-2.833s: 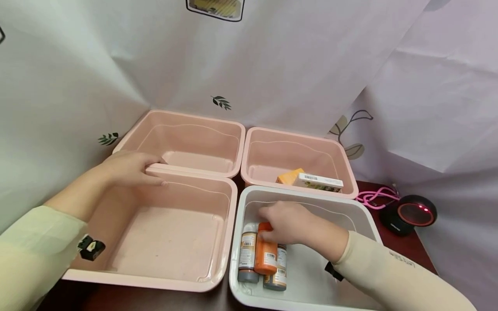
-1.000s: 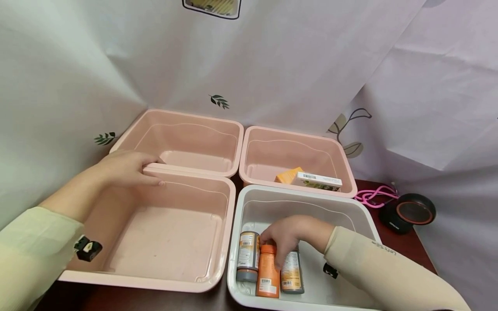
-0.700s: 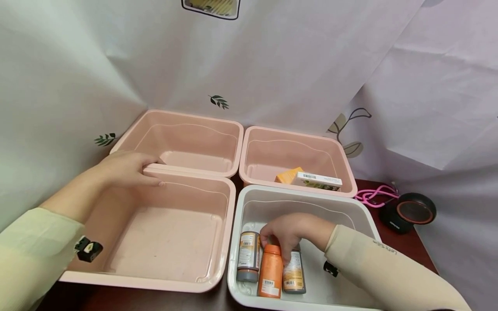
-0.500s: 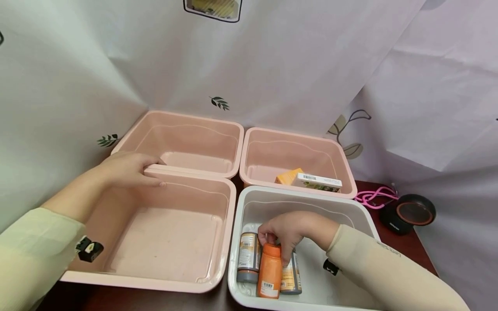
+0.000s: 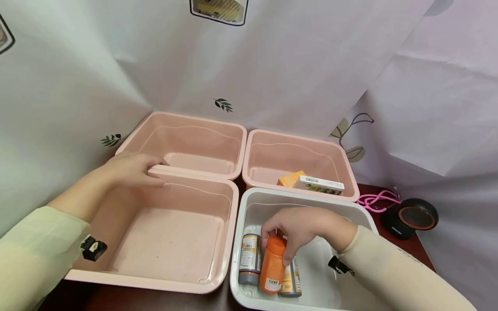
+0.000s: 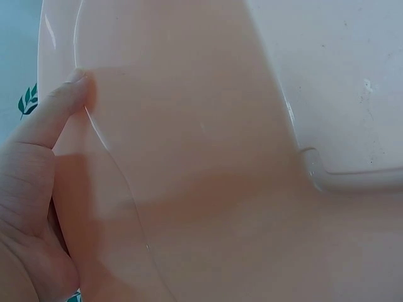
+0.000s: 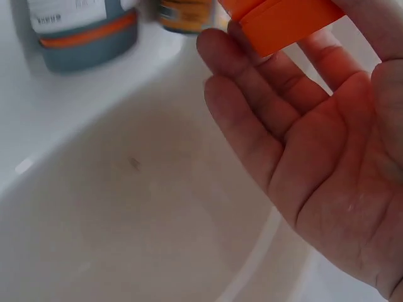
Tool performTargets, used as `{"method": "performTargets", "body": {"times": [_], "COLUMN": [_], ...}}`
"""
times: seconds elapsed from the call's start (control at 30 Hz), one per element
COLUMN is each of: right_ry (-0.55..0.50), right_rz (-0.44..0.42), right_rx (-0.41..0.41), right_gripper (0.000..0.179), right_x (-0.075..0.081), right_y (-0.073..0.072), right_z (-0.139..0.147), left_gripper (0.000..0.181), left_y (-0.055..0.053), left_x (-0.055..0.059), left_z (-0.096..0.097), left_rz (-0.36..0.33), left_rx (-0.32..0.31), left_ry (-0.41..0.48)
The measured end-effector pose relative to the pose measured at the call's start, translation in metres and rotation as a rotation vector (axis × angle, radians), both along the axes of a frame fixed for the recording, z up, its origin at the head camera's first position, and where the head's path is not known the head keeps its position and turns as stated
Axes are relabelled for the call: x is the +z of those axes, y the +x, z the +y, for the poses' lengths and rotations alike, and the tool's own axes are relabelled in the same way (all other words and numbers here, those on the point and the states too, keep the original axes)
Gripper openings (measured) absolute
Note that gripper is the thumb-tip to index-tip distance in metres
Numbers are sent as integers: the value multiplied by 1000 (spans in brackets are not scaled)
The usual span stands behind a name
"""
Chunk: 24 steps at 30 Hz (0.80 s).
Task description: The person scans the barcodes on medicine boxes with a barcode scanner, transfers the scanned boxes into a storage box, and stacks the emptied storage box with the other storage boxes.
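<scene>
My right hand [image 5: 299,226] holds an orange bottle [image 5: 272,270] by its capped end, thumb on one side and fingers on the other. The bottle tilts inside the white bin [image 5: 334,196]. In the right wrist view its orange cap [image 7: 283,25] shows at the fingertips. Two grey-and-white labelled bottles lie in the same bin: one bottle [image 5: 250,259] left of the orange one, another bottle [image 5: 291,280] partly hidden behind it. My left hand [image 5: 132,169] grips the adjoining rims of the two left pink bins, its thumb [image 6: 63,100] inside the near pink bin [image 5: 167,246].
Behind the near bins stand a far left pink bin [image 5: 194,119] and a far right pink bin [image 5: 299,140]. The latter holds a yellow box [image 5: 291,178] and a white box [image 5: 320,183]. A black round device [image 5: 416,216] and pink cable [image 5: 375,201] lie at right.
The right hand has shifted along the orange bottle to its cap, drawn it nearer, and now lifts it slightly. The right grey bottle was nudged rightwards. The left hand has stayed put.
</scene>
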State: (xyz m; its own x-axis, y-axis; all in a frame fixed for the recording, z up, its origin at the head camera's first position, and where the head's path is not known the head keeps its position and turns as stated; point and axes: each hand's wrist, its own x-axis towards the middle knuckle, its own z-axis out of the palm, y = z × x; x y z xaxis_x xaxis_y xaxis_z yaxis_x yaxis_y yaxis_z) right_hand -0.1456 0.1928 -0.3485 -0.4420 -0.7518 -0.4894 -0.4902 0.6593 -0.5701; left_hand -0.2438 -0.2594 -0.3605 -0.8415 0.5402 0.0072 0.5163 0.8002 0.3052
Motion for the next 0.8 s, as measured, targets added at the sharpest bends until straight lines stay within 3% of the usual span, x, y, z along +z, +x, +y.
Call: {"method": "performTargets", "body": {"times": [0.27,0.43,0.67,0.8], "right_ry": [-249,-284,-204,-278], "right_rz": [-100,-14,113,163], "right_rx": [-100,-114,-239,-235], "right_gripper": [48,49,40,30], "right_x": [38,57,78,81], "right_y": [-1,3,19,25], "right_z": [25,47,82,103], "left_gripper": [50,49,49,51], "left_y": [0,-1,-1,-1], "left_x": [2,-1,-2,-1], "left_z": [1,2,0,-2], "left_rz": [-15,-19,-24,-26], "left_rx": [-2,1,3,-1], "left_ry": [-5,-1,-2,-1]}}
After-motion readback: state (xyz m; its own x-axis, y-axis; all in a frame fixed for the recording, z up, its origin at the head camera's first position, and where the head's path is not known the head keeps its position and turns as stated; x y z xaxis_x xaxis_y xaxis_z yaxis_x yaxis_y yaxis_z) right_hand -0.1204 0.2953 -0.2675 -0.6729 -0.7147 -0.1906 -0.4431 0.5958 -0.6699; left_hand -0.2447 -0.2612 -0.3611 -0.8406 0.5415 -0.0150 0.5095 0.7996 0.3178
